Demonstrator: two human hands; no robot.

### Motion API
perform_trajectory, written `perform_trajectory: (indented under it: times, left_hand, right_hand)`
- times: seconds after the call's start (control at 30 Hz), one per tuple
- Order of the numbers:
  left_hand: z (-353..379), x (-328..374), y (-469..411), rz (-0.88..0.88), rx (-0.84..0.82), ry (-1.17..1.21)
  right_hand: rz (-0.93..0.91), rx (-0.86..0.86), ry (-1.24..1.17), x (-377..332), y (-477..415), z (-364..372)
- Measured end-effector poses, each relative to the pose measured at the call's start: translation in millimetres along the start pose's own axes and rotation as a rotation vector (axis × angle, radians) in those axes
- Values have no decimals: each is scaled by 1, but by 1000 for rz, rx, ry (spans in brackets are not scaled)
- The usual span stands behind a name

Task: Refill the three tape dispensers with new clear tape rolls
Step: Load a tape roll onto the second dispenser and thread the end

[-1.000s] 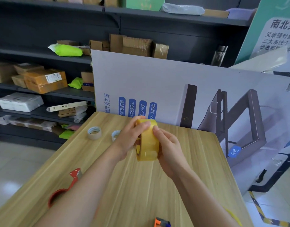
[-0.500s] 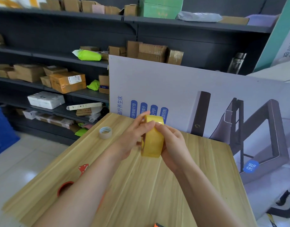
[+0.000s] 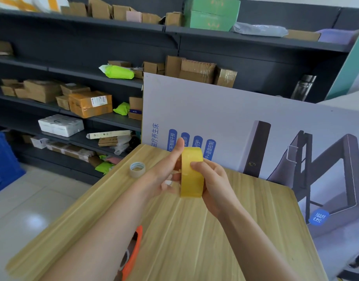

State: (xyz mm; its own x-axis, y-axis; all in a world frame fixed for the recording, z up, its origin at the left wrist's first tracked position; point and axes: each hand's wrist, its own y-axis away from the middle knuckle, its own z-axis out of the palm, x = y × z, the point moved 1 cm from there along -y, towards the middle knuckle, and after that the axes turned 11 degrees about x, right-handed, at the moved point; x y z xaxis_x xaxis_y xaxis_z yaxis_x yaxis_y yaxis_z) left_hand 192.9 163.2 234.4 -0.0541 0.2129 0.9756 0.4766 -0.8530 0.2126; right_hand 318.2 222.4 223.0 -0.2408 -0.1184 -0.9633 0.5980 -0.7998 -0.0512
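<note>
Tape roll (image 3: 191, 173): yellowish-clear, full, held on edge in the air between both hands, above the table (image 3: 245, 230).
Right hand (image 3: 213, 183): cups the roll from its right side, thumb laid across the outer wrap.
Left hand (image 3: 168, 175): thumb raised against the roll's left face, fingers curled in at the rim; it grips the roll and appears to be picking for the free end, though no loose end is visible.
Near-empty roll (image 3: 137, 169): lies flat on the table, just left of and beyond the left hand.
Orange dispenser (image 3: 132, 254): lies under the left forearm, well back from the hands and partly hidden.
Judgement: early step, preparing a new roll. Next move calls for lifting the tape end, then bringing the roll to the dispenser.
</note>
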Motion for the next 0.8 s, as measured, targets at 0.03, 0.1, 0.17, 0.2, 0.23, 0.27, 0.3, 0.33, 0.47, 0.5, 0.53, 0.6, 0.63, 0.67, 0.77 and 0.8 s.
perform_trajectory:
  times: [0.03, 0.1, 0.17, 0.2, 0.23, 0.27, 0.3, 0.33, 0.47, 0.5, 0.53, 0.6, 0.63, 0.67, 0.77, 0.8]
  left_hand:
    - [-7, -2, -3, 46, -14, -9]
    - [-23, -3, -9, 139, -40, 19]
    - [-41, -4, -13, 217, -48, 46]
    - [-51, -4, -14, 268, -52, 50]
    - [-61, -5, -15, 337, -55, 52]
    - [-71, -5, -16, 419, -58, 41]
    - [-82, -6, -17, 503, -54, 1]
    - [-94, -7, -19, 580, -38, -72]
    - [-130, -8, -32, 781, 97, -263]
    - [-137, -9, -34, 796, 125, -237]
    - [-142, -10, -37, 801, 148, -201]
    - [-152, -13, -42, 807, 185, -155]
    - [-156, -15, -45, 817, 200, -155]
    - [-159, -16, -48, 829, 210, -167]
    - [-164, -21, -53, 848, 187, -245]
    - [-164, -23, -53, 848, 173, -271]
  right_hand:
    - [-2, 35, 11, 2, -4, 7]
    - [16, 108, 11, 7, -12, 23]
    - [30, 147, 8, 10, -21, 40]
    - [34, 159, 7, 13, -25, 49]
    - [39, 172, 0, 15, -30, 57]
    - [47, 184, -7, 18, -34, 65]
    - [54, 191, -12, 21, -38, 73]
    - [64, 192, -13, 24, -42, 81]
    - [100, 199, -44, 37, -55, 109]
    - [110, 224, -45, 41, -58, 114]
    - [123, 255, -44, 44, -60, 119]
    - [151, 303, -47, 52, -65, 127]
    - [167, 325, -51, 55, -66, 131]
    - [181, 346, -53, 57, -67, 134]
    - [180, 346, -27, 62, -68, 137]
    - [174, 324, -8, 64, -68, 136]
